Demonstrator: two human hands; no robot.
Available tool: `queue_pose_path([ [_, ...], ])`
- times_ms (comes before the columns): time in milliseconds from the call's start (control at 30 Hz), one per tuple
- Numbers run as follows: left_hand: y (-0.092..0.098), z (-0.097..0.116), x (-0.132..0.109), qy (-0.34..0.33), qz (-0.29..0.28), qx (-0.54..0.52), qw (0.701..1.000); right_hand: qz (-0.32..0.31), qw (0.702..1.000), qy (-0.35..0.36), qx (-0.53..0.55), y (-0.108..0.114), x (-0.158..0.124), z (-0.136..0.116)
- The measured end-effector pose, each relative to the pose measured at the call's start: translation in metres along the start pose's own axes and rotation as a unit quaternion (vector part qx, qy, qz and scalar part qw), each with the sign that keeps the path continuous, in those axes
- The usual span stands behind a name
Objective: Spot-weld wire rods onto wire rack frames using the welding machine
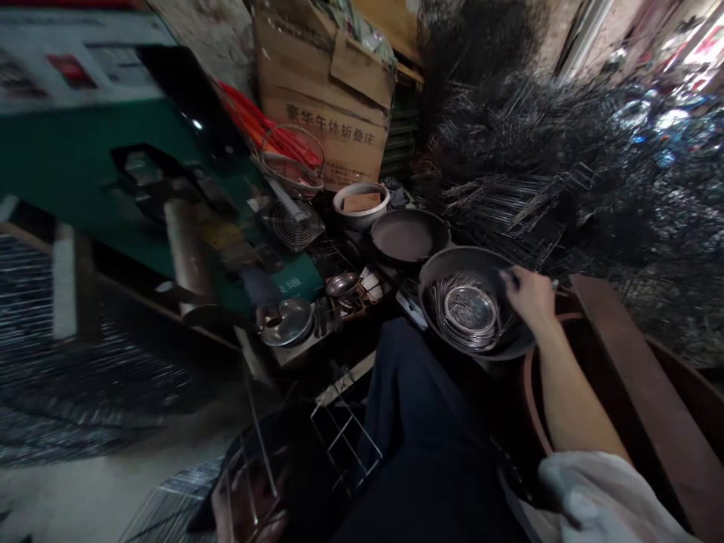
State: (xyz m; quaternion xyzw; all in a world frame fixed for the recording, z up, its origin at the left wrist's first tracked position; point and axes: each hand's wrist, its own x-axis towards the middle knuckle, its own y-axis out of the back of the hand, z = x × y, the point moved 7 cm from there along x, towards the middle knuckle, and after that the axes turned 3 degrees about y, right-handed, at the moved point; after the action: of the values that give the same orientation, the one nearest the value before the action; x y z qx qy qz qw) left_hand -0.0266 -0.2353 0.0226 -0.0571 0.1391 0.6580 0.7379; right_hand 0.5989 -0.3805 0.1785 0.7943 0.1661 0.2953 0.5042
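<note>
Right hand [529, 296] clenched over the rim of a dark iron wok [467, 264], a stack of round wire-and-steel pieces [467, 309] lying inside; left hand [252, 501] at near left, dim behind a wire rack [342, 437], grip impossible to tell; far cardboard carton [325, 128] printed 豪华午休折叠床

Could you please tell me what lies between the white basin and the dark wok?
In the head view, a dark frying pan lies between the white basin and the wok.
</note>
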Motion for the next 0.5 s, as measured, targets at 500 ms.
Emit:
queue_pose_path([
  [500,-0.021,0.110,0.002,-0.300,-0.024,0.086,0.950,-0.203,0.828,0.227,0.471,-0.050,0.001,-0.263],
])
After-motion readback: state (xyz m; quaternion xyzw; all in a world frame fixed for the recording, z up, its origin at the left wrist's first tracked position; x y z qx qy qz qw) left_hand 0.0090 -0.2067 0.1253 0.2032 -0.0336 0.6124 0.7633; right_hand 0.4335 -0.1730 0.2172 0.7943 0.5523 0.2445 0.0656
